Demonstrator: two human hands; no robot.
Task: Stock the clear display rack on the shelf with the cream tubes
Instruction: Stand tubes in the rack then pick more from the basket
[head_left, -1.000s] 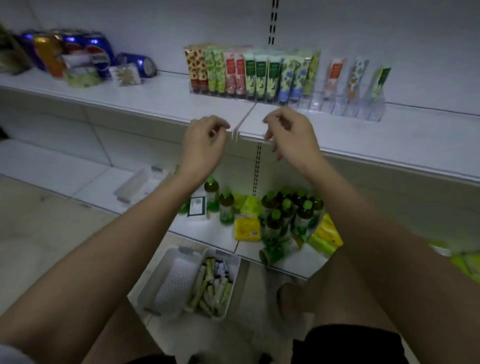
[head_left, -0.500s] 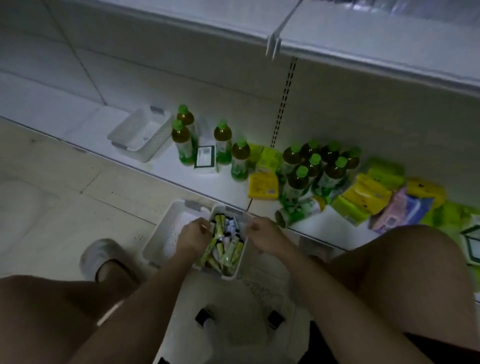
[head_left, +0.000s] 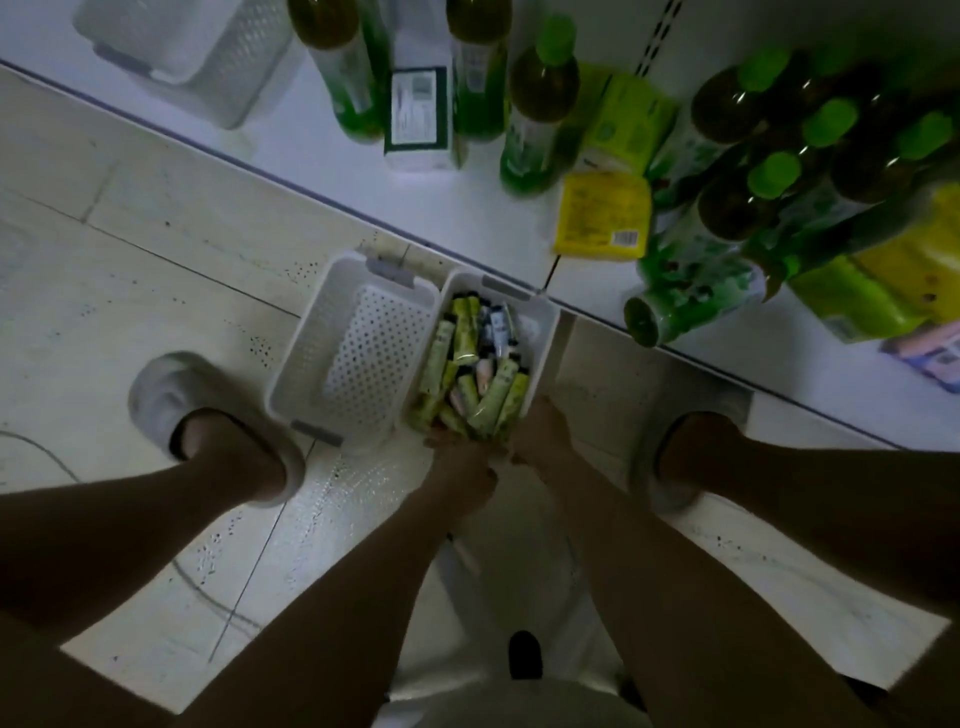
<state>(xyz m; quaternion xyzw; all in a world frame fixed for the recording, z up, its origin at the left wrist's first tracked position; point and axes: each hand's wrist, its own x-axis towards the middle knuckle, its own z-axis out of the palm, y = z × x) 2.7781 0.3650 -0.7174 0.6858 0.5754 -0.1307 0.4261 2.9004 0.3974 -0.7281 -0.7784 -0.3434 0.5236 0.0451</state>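
Down low now, both my forearms reach forward to the near end of the white basket on the floor. My left hand is at the basket's near edge, knuckles up, fingers dipping among the tube ends; whether they're clamped on anything, I cannot tell, it's too dim. My right hand sits just beside it at the near right corner, fingers tucked down out of sight, so same story, I cannot tell. The cream tubes lie heaped in that basket, mostly pale green, a few white and pinkish, dark caps pointing all ways. Touching its left side is a second basket, perforated bottom showing. My slippers stand either side: one off to the left, one to the right. Further out, the bottom shelf carries green-capped bottles, one bottle toppled at the shelf edge, a yellow packet, and a third white basket far left.
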